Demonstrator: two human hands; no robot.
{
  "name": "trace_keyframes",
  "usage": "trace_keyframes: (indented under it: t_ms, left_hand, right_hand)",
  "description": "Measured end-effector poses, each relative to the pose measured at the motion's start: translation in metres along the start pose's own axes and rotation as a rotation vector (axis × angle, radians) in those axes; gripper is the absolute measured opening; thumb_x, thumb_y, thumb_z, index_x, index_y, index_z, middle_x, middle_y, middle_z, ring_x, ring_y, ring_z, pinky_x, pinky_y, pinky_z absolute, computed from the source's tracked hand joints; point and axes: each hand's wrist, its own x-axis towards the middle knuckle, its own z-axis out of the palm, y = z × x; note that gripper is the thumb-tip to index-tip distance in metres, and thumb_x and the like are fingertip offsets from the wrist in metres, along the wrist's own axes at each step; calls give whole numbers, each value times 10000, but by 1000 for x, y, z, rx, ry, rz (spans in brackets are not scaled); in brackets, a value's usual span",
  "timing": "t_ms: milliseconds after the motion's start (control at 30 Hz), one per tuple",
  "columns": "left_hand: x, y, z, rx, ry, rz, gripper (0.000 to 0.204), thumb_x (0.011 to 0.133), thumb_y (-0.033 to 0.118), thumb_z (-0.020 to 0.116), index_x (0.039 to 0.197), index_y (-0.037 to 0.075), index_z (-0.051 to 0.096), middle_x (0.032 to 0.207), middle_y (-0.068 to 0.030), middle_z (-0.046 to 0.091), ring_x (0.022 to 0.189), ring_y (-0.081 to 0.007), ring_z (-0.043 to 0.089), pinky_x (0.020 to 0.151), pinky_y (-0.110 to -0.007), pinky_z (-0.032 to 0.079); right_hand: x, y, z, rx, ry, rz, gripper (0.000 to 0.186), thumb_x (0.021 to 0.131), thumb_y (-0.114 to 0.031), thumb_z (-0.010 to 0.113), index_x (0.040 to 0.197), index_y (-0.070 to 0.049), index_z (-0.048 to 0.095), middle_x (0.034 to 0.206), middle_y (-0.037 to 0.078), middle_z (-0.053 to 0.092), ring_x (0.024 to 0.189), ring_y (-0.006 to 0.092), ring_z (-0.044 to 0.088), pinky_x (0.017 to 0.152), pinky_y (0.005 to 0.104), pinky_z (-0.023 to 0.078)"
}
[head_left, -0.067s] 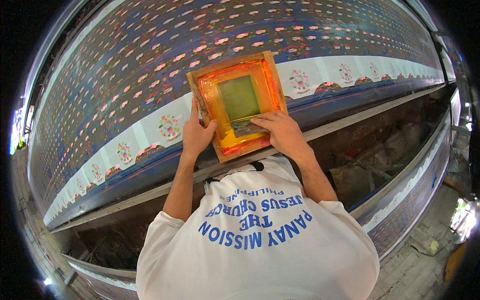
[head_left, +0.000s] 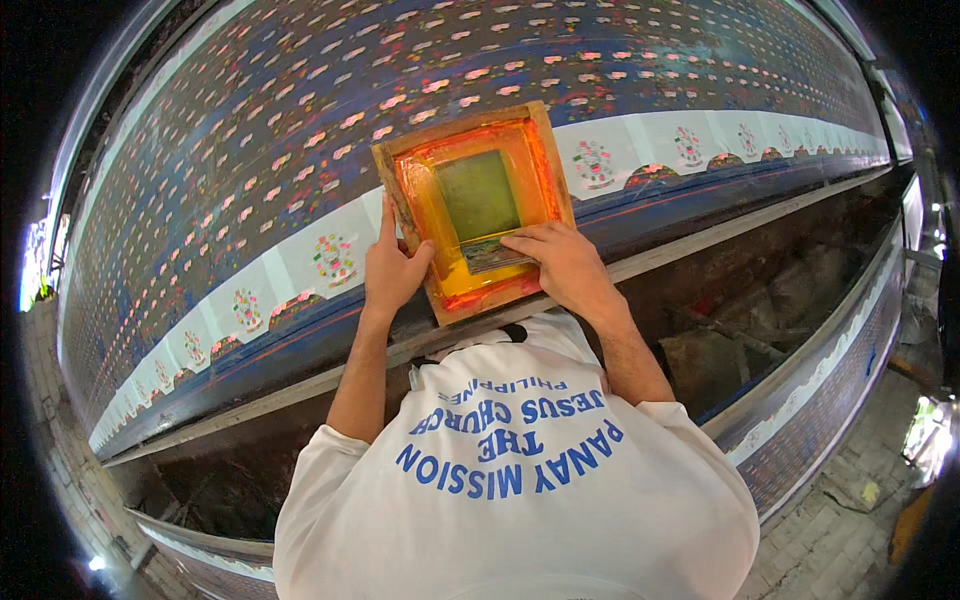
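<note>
Between your left grip (head_left: pixel 395 268), clasped on its edge, and your right grip (head_left: pixel 568 262), closed on the dark blade (head_left: pixel 486 256) inside it, sat the framed screen (head_left: pixel 480 195), wanting, it seemed, steady holding and even pressure.

A long table (head_left: pixel 720 190) spans the far side; a second table (head_left: pixel 800 455) lies near. Grey floor (head_left: pixel 825 545) shows right; light (head_left: pixel 36 255) glares left.
</note>
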Motion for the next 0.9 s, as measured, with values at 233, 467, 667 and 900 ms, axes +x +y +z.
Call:
trace_keyframes:
  t_ms: [233,467,667,900]
  left_hand:
    - [40,55,96,9,7,74,1113,910,234,816,1777,48,143,883,-189,815,723,-322,799,677,-419,627]
    - [56,97,175,7,-13,-18,1068,925,201,813,1762,4,179,941,-202,825,730,-288,800,688,-392,632]
    - [58,90,179,-76,-6,44,1027,933,169,787,1739,-64,194,957,-182,833,674,-213,769,641,-357,619]
    - [56,109,180,-96,-24,-42,1008,938,167,770,1747,-38,206,970,-162,834,633,-200,752,610,-341,607]
  right_hand:
    - [-20,104,-59,-60,64,-38,523,843,8,695,1340,-123,792,1331,86,762,1241,325,674,1110,464,527]
    - [-44,185,-82,-65,100,-74,503,827,-23,719,1312,-128,805,1270,81,761,1223,323,667,1094,461,534]
    - [-49,188,-82,-31,35,-23,548,834,23,737,1353,-147,783,1346,71,718,1276,315,638,1115,432,537]
    - [-54,192,-87,-64,45,-107,526,841,-1,747,1349,-129,781,1363,90,710,1283,325,635,1138,459,520]
